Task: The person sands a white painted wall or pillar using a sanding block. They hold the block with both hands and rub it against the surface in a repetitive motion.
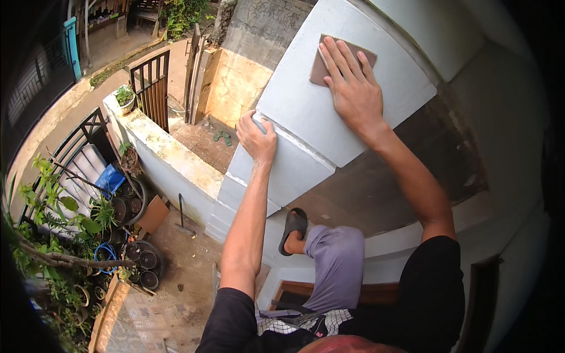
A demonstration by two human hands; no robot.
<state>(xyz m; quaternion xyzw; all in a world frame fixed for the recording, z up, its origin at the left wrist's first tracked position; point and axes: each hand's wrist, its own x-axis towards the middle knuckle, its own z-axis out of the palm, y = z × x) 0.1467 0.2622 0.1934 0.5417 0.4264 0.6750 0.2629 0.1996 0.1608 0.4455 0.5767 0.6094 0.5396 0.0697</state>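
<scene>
My right hand (356,90) lies flat, fingers extended, on a brown sheet of sandpaper (367,52). It presses the sheet against the upper face of a light grey painted pillar (291,92). Most of the sheet's lower right part is covered by the hand. Lower on the pillar, my left hand (259,137) curls around the left corner, at a raised horizontal ledge (304,143). Its thumb and fingers clasp that corner. The ledge's edge has rough, whitish patches.
One sandalled foot (295,229) rests on a pale ledge high above the ground. Below left are a low wall (170,148), a metal gate (152,88), potted plants (141,256), a leaning long-handled tool (182,216) and a tiled yard (154,313). Green slippers (222,137) lie by the gate.
</scene>
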